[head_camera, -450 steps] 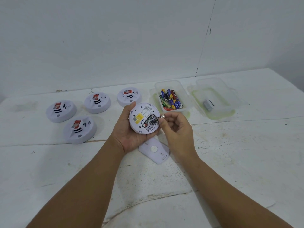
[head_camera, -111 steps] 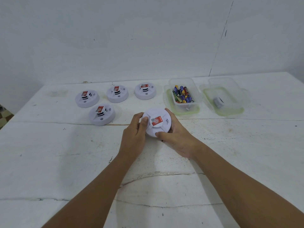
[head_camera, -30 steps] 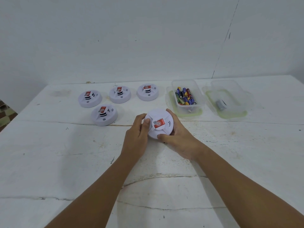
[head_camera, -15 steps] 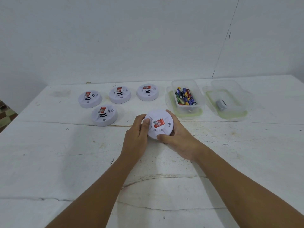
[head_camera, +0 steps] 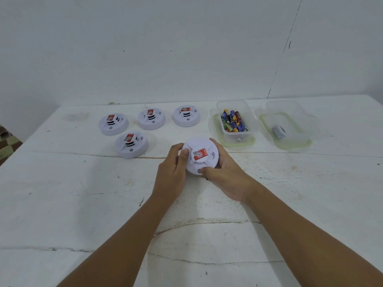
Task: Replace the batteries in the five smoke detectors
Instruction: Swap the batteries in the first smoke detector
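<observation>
A white round smoke detector point(head_camera: 202, 155) with a red sticker lies face up on the table, gripped from both sides. My left hand point(head_camera: 173, 172) curls round its left edge with the thumb on top. My right hand point(head_camera: 224, 172) wraps round its right edge, thumb pressed at the front rim. Several more white detectors sit further back on the left: one point(head_camera: 113, 123), a second point(head_camera: 151, 119), a third point(head_camera: 186, 116), and one nearer point(head_camera: 131, 144). A clear box point(head_camera: 251, 126) holds several coloured batteries point(head_camera: 234, 121).
To the right lies a second clear box point(head_camera: 294, 123) with a grey battery point(head_camera: 277, 131) inside. The white table point(head_camera: 83, 193) is cracked and scuffed; its left edge runs off at the far left. A white wall stands behind.
The detector was held face down with its battery bay open 15 s ago; it now lies face up and closed. Over the last second it has turned slightly between my hands.
</observation>
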